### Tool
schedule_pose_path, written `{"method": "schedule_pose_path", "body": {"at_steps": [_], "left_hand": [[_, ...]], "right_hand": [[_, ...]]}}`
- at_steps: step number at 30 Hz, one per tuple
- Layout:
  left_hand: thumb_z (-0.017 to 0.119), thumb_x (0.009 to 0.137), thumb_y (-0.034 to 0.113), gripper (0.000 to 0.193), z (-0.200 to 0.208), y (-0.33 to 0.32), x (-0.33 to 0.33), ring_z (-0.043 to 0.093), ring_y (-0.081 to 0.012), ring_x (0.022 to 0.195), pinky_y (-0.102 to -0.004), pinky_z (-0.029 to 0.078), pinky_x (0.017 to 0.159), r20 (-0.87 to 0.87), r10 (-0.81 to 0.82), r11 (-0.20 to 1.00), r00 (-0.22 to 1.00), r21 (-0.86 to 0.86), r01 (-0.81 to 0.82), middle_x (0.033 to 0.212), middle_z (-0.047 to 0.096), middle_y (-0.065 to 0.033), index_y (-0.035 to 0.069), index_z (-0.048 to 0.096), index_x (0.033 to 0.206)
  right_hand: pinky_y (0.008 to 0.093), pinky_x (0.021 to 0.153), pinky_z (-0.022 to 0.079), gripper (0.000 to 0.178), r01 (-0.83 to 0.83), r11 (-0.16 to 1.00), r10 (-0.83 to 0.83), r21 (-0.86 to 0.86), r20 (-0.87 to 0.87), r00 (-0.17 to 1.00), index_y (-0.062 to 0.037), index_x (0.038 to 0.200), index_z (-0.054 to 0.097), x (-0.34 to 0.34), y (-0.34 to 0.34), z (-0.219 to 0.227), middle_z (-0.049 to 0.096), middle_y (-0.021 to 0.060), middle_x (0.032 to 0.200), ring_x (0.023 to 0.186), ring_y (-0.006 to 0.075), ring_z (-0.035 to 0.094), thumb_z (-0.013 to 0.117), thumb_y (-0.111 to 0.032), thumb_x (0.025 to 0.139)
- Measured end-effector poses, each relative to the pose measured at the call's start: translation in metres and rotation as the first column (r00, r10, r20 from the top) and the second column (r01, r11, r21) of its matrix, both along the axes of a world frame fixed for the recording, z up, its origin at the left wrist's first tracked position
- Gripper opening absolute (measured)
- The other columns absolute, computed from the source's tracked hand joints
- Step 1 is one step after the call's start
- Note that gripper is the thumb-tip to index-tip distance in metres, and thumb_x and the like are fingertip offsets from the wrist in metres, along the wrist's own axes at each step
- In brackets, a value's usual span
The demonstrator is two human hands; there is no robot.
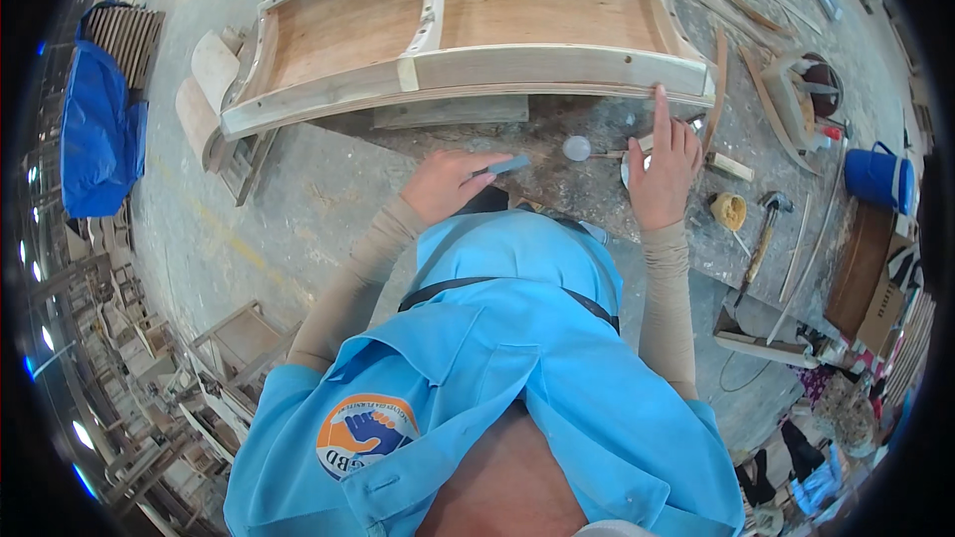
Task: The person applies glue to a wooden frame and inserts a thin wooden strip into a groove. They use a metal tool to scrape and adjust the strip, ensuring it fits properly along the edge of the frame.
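Note:
My left hand (445, 185) is closed on a small grey-blue block (509, 165), pinched between thumb and fingers above the worktable's near edge. Further right, my right hand (665, 167) has its fingers stretched out, and the index fingertip rests at the near edge of a curved wooden frame (557, 68). This frame has plywood panels and a divider, and it lies across the table in front of me. Under and beside my right hand are metal tools, partly covered by it. A pale round disc (577, 148) lies between my hands.
On the right of the worktable (418, 144) lie a hammer (764, 239), a cup of yellowish paste (729, 210), a short wooden piece (731, 167) and thin curved strips. A blue bucket (879, 179) stands further right. At left are curved wooden parts (204, 104) and a blue sheet (97, 134).

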State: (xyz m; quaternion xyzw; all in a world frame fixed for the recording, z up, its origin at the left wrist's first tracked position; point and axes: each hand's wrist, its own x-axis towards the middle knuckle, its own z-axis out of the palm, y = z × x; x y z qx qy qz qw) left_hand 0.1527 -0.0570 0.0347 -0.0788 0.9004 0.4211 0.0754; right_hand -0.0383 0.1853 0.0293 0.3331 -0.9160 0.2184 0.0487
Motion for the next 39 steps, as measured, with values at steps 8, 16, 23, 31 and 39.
{"method": "schedule_pose_path", "body": {"at_steps": [8,16,23,31,39], "left_hand": [[0.064,0.093,0.014,0.037,-0.011,0.004,-0.004,0.068,-0.0359,0.089,-0.0412,0.054,0.081,-0.022,-0.002,1.0,1.0,0.02,0.002,0.111,0.071,-0.018,0.013,0.066,0.13],[0.064,0.093,0.015,0.039,-0.027,0.009,-0.026,0.069,-0.0317,0.089,-0.039,0.055,0.081,0.042,0.011,0.995,0.999,0.099,-0.016,0.115,0.071,-0.0176,0.013,0.064,0.132],[0.064,0.094,0.019,0.04,-0.057,0.0,-0.028,0.069,-0.032,0.095,-0.0386,0.055,0.083,0.057,0.054,0.993,0.997,0.106,-0.06,0.117,0.069,-0.0182,0.014,0.063,0.134],[0.066,0.092,0.017,0.037,-0.057,0.003,-0.026,0.061,-0.0351,0.106,-0.041,0.05,0.095,0.002,-0.001,0.963,1.0,-0.27,0.001,0.116,0.064,-0.0152,0.013,0.066,0.128],[0.069,0.085,0.01,0.04,-0.038,0.009,-0.029,0.059,-0.031,0.107,-0.0404,0.05,0.093,-0.086,-0.077,0.952,0.993,-0.301,0.048,0.113,0.062,-0.0109,0.012,0.067,0.125]], "right_hand": [[0.0489,0.109,0.033,0.085,0.014,1.0,-0.015,0.004,0.087,0.996,-0.0199,0.158,0.03,-0.005,0.002,0.001,0.06,0.0076,0.112,0.113,0.0301,0.051,0.071,-0.011,0.085],[0.0473,0.105,0.035,0.078,0.097,0.986,-0.088,-0.135,0.07,0.994,-0.0138,0.157,0.032,-0.003,0.032,-0.009,0.063,0.0076,0.12,0.112,0.0309,0.054,0.067,-0.014,0.087],[0.0455,0.098,0.04,0.044,0.224,0.974,-0.221,-0.032,0.075,0.972,-0.0132,0.131,0.061,-0.016,0.102,-0.04,0.066,0.0085,0.112,0.11,0.0324,0.057,0.066,-0.015,0.088],[0.0452,0.082,0.045,0.014,0.348,0.936,-0.349,0.041,0.21,0.913,-0.0127,0.103,0.067,-0.011,0.127,-0.055,0.07,0.005,0.089,0.089,0.0288,0.064,0.068,-0.016,0.089],[0.0435,0.086,0.043,0.014,0.333,0.928,-0.338,0.164,-0.001,0.941,-0.0144,0.101,0.067,-0.012,0.109,-0.042,0.07,0.0042,0.092,0.093,0.0273,0.063,0.069,-0.019,0.089]]}}
